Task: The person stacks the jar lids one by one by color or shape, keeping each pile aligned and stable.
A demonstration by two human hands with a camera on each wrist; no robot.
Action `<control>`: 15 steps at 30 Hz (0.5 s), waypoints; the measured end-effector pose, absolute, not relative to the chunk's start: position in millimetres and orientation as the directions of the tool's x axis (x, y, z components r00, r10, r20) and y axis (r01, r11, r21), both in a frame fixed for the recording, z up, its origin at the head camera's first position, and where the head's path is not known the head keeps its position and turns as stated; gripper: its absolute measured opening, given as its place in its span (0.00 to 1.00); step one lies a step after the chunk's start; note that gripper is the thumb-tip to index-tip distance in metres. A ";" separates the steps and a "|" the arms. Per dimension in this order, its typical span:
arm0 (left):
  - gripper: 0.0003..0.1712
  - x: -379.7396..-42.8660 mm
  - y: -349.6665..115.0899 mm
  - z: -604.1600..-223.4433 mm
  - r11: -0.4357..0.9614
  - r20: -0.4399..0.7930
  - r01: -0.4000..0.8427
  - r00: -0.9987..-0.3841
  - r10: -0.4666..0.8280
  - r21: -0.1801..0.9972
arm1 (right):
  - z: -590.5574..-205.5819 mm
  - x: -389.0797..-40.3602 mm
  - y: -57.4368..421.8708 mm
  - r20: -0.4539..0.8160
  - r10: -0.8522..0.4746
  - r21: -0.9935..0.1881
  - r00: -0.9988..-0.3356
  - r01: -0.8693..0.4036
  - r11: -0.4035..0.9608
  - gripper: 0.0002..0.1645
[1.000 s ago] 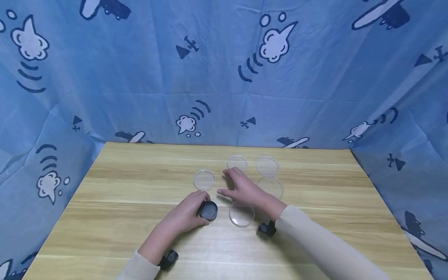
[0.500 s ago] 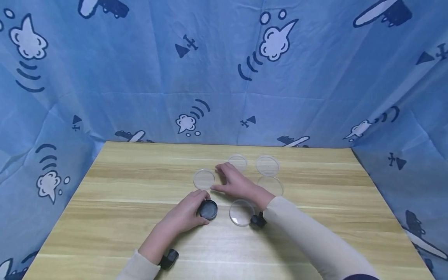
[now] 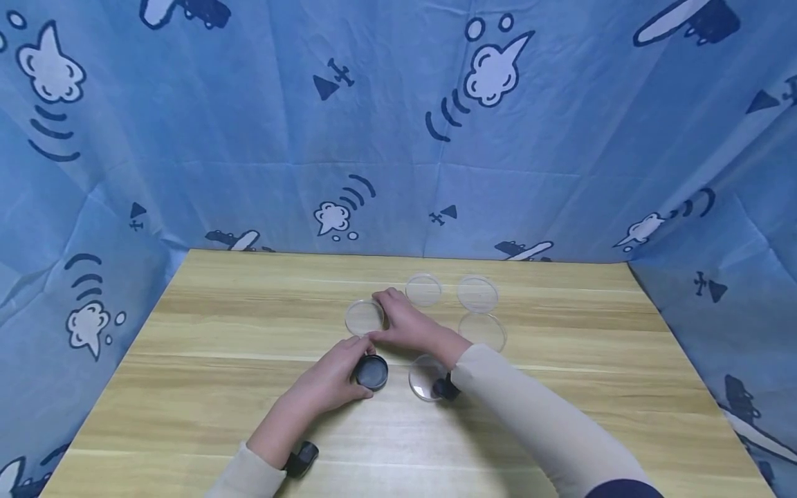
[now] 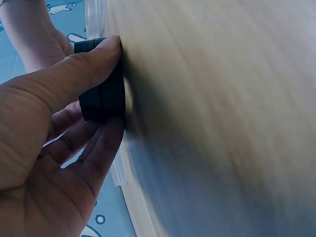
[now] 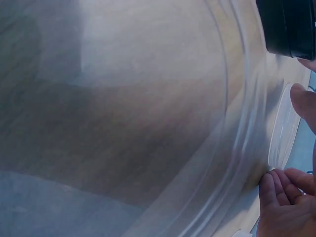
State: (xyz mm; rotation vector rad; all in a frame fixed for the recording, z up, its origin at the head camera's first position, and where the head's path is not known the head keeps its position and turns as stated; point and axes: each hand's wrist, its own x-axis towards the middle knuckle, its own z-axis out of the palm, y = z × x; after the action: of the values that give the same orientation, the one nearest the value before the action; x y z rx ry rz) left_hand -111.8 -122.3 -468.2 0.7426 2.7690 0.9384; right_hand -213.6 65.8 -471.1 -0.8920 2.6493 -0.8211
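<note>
While the left hand point(image 3: 330, 380) is pinching a black round box point(image 3: 371, 373) by its sides on the tabletop point(image 3: 180, 387), the right hand point(image 3: 403, 325) is holding thumb and fingers spread at the clear dish point(image 3: 360, 318) just beyond; can't tell if it's gripping. Dish is looking light, stiff, probably slippery and crackable, so opposite rims are seeming the safest hold. Box is seeming sturdier, sides are working fine.

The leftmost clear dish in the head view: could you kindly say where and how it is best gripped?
The clear dish is probably best pinched across opposite edges of its low rim, coming from the right: it lies flat on the table, round and shallow, with the right hand on that side.
</note>
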 end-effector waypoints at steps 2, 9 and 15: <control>0.33 -111.8 -122.5 -468.4 0.690 0.041 0.419 -0.869 0.493 0.590 | -471.0 -213.8 65.3 -0.039 -0.609 -0.573 -0.792 -0.481 0.663 0.47; 0.33 -112.7 -121.1 -468.6 0.686 0.038 0.419 -0.867 0.497 0.595 | -470.8 -214.5 64.7 -0.045 -0.610 -0.549 -0.791 -0.490 0.677 0.45; 0.34 -113.2 -121.7 -468.5 0.685 0.029 0.414 -0.867 0.498 0.599 | -471.1 -214.8 63.8 -0.030 -0.608 -0.539 -0.793 -0.499 0.679 0.44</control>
State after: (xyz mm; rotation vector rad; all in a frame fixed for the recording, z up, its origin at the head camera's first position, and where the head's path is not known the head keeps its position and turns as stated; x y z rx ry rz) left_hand -113.2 -121.7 -468.5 0.7497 2.7574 0.9301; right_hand -214.8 63.8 -471.1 -0.8969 2.6847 -0.7703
